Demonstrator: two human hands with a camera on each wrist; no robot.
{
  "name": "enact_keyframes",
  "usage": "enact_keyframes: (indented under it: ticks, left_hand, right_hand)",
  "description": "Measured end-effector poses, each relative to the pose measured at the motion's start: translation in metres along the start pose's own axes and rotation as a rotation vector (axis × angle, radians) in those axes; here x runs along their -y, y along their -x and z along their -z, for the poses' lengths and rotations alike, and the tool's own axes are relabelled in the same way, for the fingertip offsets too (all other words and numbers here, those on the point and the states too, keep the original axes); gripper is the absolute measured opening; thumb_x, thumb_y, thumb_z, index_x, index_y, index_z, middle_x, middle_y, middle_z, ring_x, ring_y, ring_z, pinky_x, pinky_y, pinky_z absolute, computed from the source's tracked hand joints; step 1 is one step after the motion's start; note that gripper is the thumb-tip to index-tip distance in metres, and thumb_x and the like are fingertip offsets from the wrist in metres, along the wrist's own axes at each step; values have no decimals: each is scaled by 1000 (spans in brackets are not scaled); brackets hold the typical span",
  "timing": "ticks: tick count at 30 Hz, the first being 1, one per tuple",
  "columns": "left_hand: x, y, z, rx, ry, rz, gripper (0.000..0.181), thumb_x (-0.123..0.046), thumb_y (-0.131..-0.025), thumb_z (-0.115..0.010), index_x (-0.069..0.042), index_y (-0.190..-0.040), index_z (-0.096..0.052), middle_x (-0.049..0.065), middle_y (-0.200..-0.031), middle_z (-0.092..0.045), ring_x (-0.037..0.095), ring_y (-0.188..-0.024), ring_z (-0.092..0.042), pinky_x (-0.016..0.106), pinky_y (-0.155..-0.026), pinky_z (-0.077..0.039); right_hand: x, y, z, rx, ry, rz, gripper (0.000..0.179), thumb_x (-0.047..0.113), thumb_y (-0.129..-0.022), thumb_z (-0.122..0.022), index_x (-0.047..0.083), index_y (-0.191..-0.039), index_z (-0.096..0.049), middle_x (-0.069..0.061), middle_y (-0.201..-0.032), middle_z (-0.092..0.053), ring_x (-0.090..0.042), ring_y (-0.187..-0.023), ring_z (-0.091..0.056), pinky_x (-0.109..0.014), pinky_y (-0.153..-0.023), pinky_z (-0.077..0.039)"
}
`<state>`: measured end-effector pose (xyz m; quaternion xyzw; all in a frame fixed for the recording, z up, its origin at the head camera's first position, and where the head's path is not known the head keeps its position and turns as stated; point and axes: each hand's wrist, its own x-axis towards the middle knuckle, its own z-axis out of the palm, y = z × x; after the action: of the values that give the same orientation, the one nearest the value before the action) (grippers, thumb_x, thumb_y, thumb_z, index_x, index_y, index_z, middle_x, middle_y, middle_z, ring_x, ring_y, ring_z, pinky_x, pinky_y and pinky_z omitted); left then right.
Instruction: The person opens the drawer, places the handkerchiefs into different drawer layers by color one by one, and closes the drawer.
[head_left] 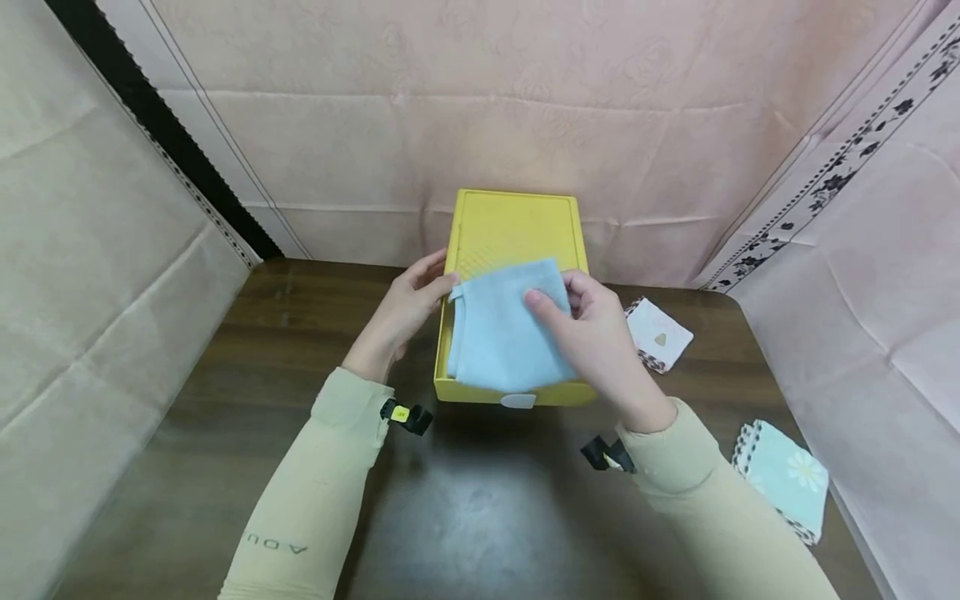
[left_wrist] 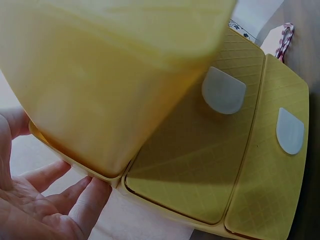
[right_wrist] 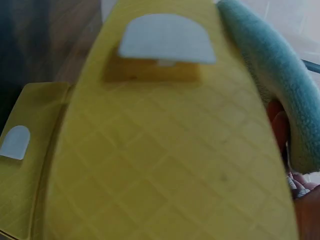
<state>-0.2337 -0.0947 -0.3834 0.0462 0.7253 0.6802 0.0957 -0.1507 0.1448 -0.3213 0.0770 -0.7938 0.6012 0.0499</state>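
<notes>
Fitting the blue cloth point(head_left: 498, 337) into the pulled-out drawer point(left_wrist: 110, 90) of the yellow box point(head_left: 525, 225) looks like the step in hand. The cloth lies over the drawer, pinched by the right hand point(head_left: 596, 325). The left hand point(head_left: 405, 308) has its fingers spread against the box's side; whether it touches the cloth is hard to tell. Next calls for tucking the edges down.
</notes>
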Motion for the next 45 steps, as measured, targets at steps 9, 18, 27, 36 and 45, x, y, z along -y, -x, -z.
enact_keyframes:
  ticks: [9,18,27,36,45]
  left_hand:
    - [-5,0,-3,-3,5,2,57,-41,-92,-65,-33,-144,-44,-5,-142,-46,14,-125,-45,43,-105,-37]
    - [-7,-1,-5,-11,-16,-4,58,-42,-92,-64,-32,-145,-43,-4,-144,-45,15,-126,-45,44,-106,-36]
    - [-5,1,-4,-12,-25,14,59,-43,-92,-64,-32,-145,-42,-4,-144,-44,15,-126,-45,44,-106,-36]
    - [-1,1,-3,-23,-44,29,57,-46,-92,-63,-35,-144,-43,-5,-143,-44,15,-126,-45,42,-105,-37]
    - [-1,1,-4,-31,-51,22,57,-47,-92,-63,-36,-144,-43,-4,-144,-43,15,-127,-44,42,-105,-38]
  right_hand:
    - [-5,0,4,37,221,1,36,42,-89,-68,11,-106,-63,-4,-94,-70,-19,-79,-63,-34,-68,-54]
    - [2,9,22,185,628,-15,23,34,-93,-61,16,-107,-63,-4,-75,-58,-21,-68,-51,-35,-62,-44]
    - [-6,8,6,112,660,43,14,26,-92,-62,12,-94,-65,-2,-62,-48,-20,-63,-48,-33,-57,-39]
    - [-12,-4,-11,82,742,53,17,24,-94,-63,8,-91,-63,-5,-68,-50,-23,-65,-48,-34,-57,-37]
    - [-14,-2,-6,96,795,54,27,33,-93,-65,6,-88,-66,-4,-66,-55,-23,-61,-51,-34,-52,-38]
